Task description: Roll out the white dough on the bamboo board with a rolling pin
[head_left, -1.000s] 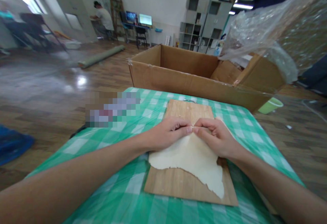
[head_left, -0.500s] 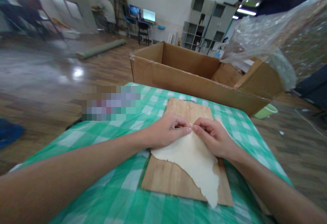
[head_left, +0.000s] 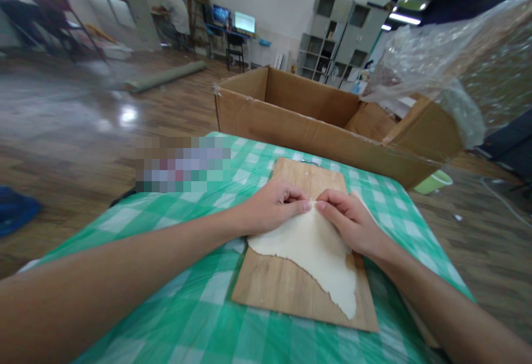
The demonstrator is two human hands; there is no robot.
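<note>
A thin, pale sheet of dough (head_left: 313, 247) with ragged edges lies over a wooden cutting board (head_left: 278, 283). My left hand (head_left: 280, 206) pinches the sheet's far edge between thumb and fingers. Close beside it, my right hand (head_left: 347, 214) pinches the same edge, with a small gap between the two thumbs. The dough slopes toward me from the fingertips, and its pointed near corner rests close to the board's front edge. Part of the dough's far side is hidden behind both hands.
The board lies on a table with a green-and-white checked cloth (head_left: 174, 297). Beyond the table's far edge stands a large open cardboard box (head_left: 291, 112), with clear plastic wrap (head_left: 432, 54) at its right. A light green bin (head_left: 432, 182) is on the floor. A person (head_left: 174, 12) sits far back.
The dough's near corner has drawn back from beyond the board's front edge onto the board. My hands keep their pinch, and the thumbs are slightly farther apart.
</note>
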